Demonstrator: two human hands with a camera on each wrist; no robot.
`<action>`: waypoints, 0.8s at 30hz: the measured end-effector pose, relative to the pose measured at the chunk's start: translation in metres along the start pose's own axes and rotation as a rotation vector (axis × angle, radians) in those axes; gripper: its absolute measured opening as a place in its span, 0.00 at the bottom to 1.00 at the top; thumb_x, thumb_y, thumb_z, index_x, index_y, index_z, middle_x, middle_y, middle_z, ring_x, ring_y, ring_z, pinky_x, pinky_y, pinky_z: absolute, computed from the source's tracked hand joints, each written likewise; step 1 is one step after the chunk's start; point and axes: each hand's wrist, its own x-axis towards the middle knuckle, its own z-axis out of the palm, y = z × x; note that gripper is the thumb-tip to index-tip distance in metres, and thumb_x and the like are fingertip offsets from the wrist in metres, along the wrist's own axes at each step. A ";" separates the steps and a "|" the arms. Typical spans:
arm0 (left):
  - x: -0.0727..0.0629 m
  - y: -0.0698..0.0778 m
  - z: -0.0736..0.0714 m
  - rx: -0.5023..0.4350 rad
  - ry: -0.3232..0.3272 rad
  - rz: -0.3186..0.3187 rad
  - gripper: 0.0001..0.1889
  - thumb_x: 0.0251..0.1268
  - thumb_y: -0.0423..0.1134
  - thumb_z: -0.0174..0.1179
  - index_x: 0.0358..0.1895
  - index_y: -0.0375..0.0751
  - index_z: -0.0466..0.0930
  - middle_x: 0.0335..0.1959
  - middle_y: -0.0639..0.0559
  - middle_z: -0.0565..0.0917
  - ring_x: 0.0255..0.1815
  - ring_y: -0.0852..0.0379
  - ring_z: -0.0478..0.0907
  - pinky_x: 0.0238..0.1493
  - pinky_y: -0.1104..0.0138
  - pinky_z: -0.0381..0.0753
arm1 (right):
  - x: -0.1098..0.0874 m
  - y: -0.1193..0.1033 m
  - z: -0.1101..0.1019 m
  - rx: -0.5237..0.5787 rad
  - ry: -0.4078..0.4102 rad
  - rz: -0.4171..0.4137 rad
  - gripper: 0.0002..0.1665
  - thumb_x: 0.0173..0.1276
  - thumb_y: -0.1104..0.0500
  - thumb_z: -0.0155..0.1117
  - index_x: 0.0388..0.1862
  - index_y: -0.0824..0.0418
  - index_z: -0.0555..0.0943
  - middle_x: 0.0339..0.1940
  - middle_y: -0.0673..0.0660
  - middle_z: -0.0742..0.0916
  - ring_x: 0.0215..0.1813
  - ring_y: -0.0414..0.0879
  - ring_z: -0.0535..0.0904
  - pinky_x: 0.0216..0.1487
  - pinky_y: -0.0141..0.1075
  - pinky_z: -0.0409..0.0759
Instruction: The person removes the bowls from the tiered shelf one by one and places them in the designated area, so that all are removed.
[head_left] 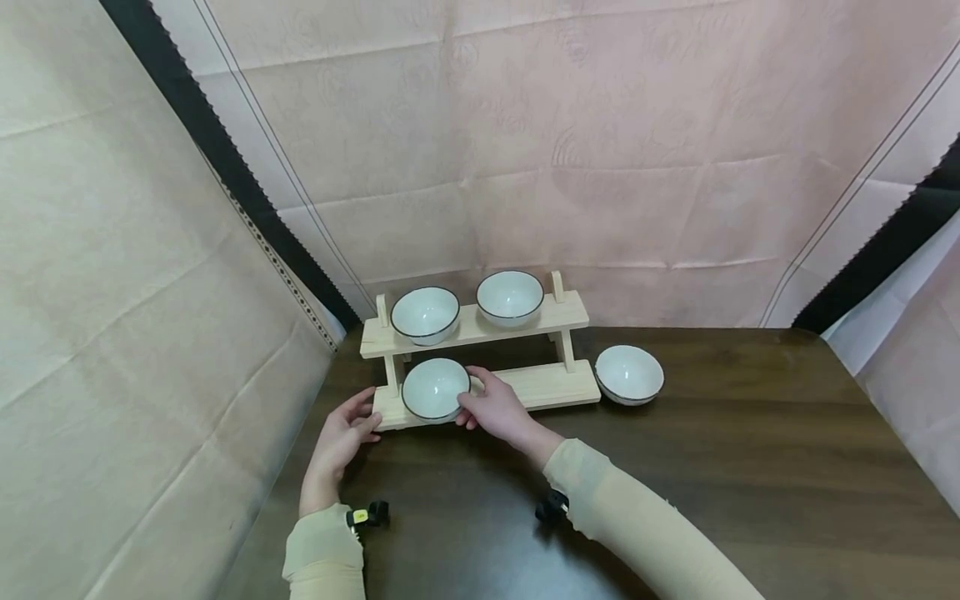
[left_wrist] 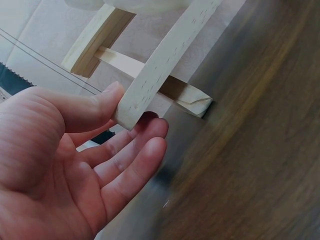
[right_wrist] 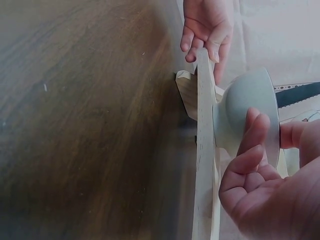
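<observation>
The right hand [head_left: 497, 407] pinches a dark-rimmed bowl [head_left: 435, 388] on the wooden rack's lower shelf [head_left: 551, 387], whose end the left hand [head_left: 339, 440] grips.

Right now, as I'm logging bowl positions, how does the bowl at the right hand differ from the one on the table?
The held bowl sits on the lower wooden shelf; the side bowl rests on the table. The right hand pinches the held bowl; no hand touches the side bowl. Both open upward, with pale insides and dark rims.
</observation>
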 end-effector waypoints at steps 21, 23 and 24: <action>-0.008 -0.004 0.000 -0.004 -0.004 0.004 0.31 0.79 0.30 0.62 0.81 0.36 0.66 0.61 0.29 0.78 0.43 0.56 0.85 0.43 0.61 0.90 | -0.018 0.022 -0.001 0.100 0.071 -0.028 0.39 0.75 0.67 0.59 0.83 0.68 0.63 0.26 0.60 0.89 0.34 0.62 0.89 0.37 0.45 0.89; -0.007 -0.003 0.000 -0.005 -0.002 0.013 0.31 0.79 0.30 0.62 0.81 0.35 0.66 0.61 0.29 0.78 0.43 0.57 0.85 0.43 0.61 0.90 | -0.022 0.023 -0.006 0.106 0.077 -0.029 0.39 0.75 0.67 0.59 0.84 0.68 0.62 0.26 0.59 0.89 0.33 0.60 0.89 0.37 0.44 0.88; -0.006 -0.002 0.000 -0.005 0.000 0.017 0.31 0.79 0.30 0.62 0.81 0.35 0.66 0.61 0.29 0.78 0.43 0.57 0.85 0.43 0.61 0.90 | -0.024 0.023 -0.009 0.111 0.079 -0.029 0.40 0.75 0.66 0.59 0.84 0.68 0.62 0.26 0.59 0.89 0.33 0.59 0.89 0.37 0.42 0.88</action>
